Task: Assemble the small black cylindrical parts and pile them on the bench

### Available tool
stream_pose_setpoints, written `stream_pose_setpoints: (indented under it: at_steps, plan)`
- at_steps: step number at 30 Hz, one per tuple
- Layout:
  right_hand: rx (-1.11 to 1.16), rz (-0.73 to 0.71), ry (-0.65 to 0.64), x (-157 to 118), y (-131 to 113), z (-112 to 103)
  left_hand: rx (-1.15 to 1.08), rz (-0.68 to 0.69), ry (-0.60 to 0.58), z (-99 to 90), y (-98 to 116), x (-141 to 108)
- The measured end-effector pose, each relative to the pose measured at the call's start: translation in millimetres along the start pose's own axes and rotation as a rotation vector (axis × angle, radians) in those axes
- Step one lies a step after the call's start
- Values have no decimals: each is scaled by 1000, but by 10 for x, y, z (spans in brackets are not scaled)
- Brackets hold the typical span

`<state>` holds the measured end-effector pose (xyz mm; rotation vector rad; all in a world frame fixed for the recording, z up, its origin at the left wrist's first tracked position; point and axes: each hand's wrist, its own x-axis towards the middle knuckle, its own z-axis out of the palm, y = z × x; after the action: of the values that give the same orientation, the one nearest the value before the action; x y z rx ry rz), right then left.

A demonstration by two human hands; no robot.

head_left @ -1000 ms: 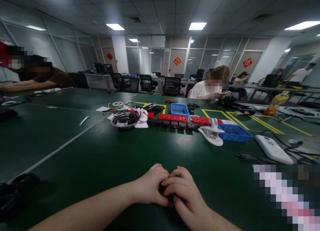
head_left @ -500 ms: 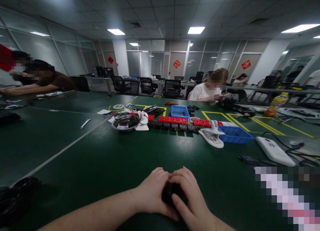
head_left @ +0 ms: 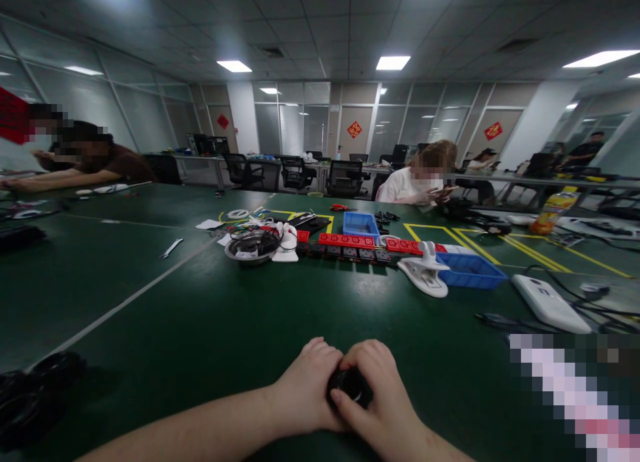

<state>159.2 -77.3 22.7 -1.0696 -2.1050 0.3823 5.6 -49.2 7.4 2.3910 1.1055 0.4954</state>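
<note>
Low in the middle of the head view, a glossy black ring-shaped object (head_left: 353,386) with a dark hollow centre is between my hands, just over the green tabletop. My left hand (head_left: 313,385) closes around its left side, fingers pointing away from me. From the right, my right hand (head_left: 383,395) curls over it, with the thumb across the front and the index finger along the far rim. The two hands touch at the knuckles. Palms and fingers hide much of the object, so its exact kind is unclear.
Several black coiled rings (head_left: 45,389) lie at left. Further back are a metal bowl (head_left: 253,249) of cables, red socket strips (head_left: 347,241), a white clip stand (head_left: 426,275), a blue bin (head_left: 470,270) and a white device (head_left: 550,305). A person (head_left: 417,182) sits across the table.
The black object has turned between my hands, so its hollow centre now faces me more. My right fingers have drawn in more bent around it; the left hand has barely moved.
</note>
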Motion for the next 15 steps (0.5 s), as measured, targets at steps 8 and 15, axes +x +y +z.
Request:
stream_pose_setpoints:
  at_steps: [8,15]
  plan:
    - [150,-228,-57,37,-67,-63,-5,139,-191,-86,-126,51]
    - [167,-264,-128,53,-76,-118,29,168,-213,-121,-96,34]
